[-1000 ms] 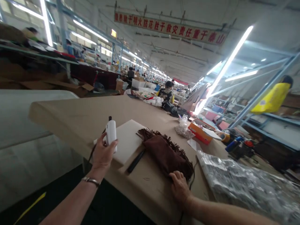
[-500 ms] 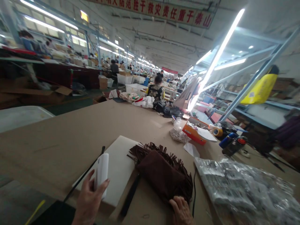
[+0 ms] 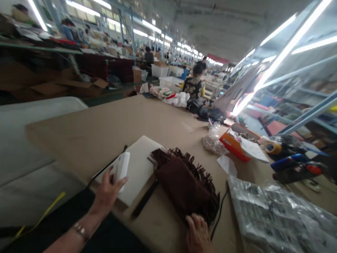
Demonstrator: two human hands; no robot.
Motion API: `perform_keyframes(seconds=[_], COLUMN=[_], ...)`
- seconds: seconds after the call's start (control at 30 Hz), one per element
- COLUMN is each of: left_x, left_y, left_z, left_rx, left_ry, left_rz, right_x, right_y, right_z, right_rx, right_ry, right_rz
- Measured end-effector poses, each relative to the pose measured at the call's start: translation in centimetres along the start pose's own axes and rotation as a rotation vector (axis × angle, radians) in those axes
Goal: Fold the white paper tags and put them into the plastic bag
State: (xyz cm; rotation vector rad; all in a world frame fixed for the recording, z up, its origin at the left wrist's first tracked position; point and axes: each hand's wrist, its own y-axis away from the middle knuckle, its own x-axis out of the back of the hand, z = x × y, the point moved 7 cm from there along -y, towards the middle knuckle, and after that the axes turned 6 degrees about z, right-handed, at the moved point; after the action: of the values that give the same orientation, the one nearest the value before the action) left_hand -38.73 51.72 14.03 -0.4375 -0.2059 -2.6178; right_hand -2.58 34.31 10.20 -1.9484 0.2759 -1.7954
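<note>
My left hand [image 3: 111,189] is closed around a slim white phone-like device [image 3: 122,170], held tilted up over a thick white slab [image 3: 143,158]. A dark brown fringed bag [image 3: 181,182] lies on the brown-covered table [image 3: 118,123], partly over the slab's right side. At the bag's near edge, my right hand [image 3: 198,230] has its fingers curled on the fabric; the thumb is hidden. Between slab and bag runs a black strap [image 3: 145,199]. A dark cord [image 3: 219,212] curves past the bag's right side.
On the right lies a clear plastic sheet of packed items [image 3: 279,214]. Behind it are an orange box [image 3: 235,146], a tape roll [image 3: 272,147] and a dark bottle with a red top [image 3: 302,172]. White bins [image 3: 47,105] stand left; a person [image 3: 194,86] sits beyond the table.
The view has turned left and tilted down, so more of my left forearm shows. Both hands keep their holds, and the bag stays in place on the table.
</note>
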Motion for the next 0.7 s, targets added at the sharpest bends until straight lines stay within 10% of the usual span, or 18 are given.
perform_keyframes(seconds=[0.7], left_x=[-0.9], left_y=[0.7], left_z=[0.8], left_rx=[0.045], left_ry=[0.183], left_rz=[-0.134], right_x=[1.0], right_y=[0.2], right_z=[0.3], right_rx=[-0.116], right_ry=[-0.068], right_rz=[0.019])
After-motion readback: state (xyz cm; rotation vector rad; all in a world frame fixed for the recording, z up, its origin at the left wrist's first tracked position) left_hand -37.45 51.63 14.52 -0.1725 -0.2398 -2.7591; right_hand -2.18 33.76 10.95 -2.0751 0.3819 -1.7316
